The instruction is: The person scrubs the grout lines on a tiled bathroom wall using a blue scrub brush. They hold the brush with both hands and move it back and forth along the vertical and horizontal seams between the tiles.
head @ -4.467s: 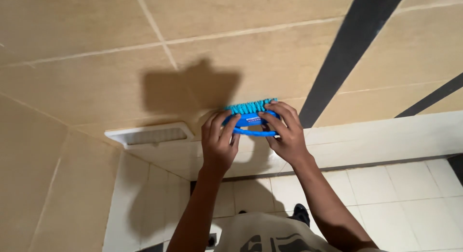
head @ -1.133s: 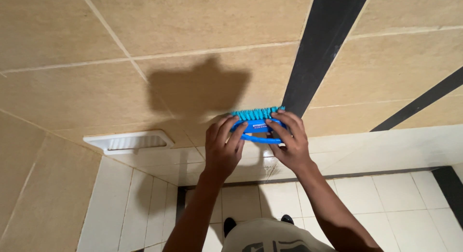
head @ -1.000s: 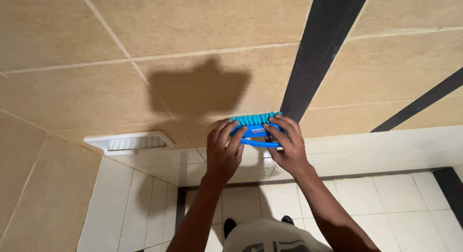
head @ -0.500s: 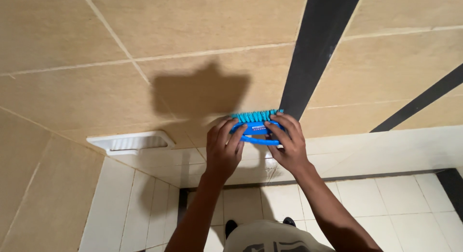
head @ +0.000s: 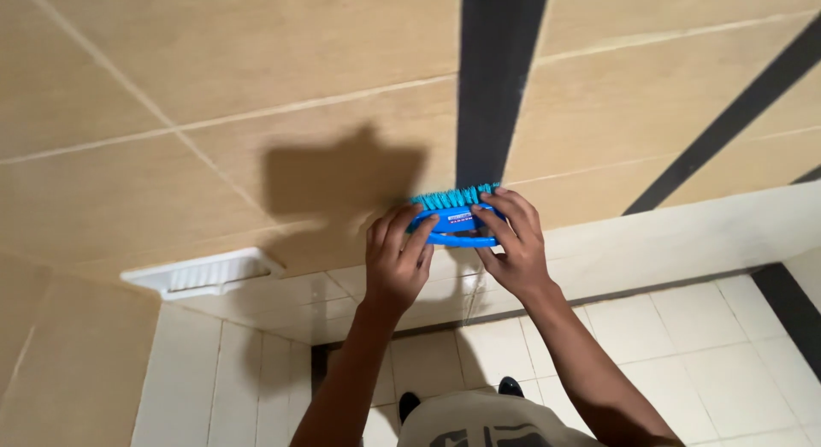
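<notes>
Hands first, in the head view: the left hand (head: 395, 263) and the right hand (head: 511, 246) are both curled around a blue scrubbing brush (head: 453, 220) just right of the frame's centre, fingers wrapped over its looped handle from either end. The teal bristles press against the beige wall tile (head: 282, 53), right at the foot of the dark vertical stripe (head: 494, 79) that runs up to the top edge.

Risks, as I judge them: both grips sit on the narrow handle, so a hard push on a wet tile could let the brush skid sideways and drag the knuckles along the wall. Arms are stretched well forward, and a sudden slip might tip the person's weight toward the wall. The white soap tray (head: 205, 272) at lower left juts out from the wall, well apart from the brush; a wide sweep leftward could knock a hand against it. White floor tiles (head: 701, 344) at lower right may be slick underfoot.
</notes>
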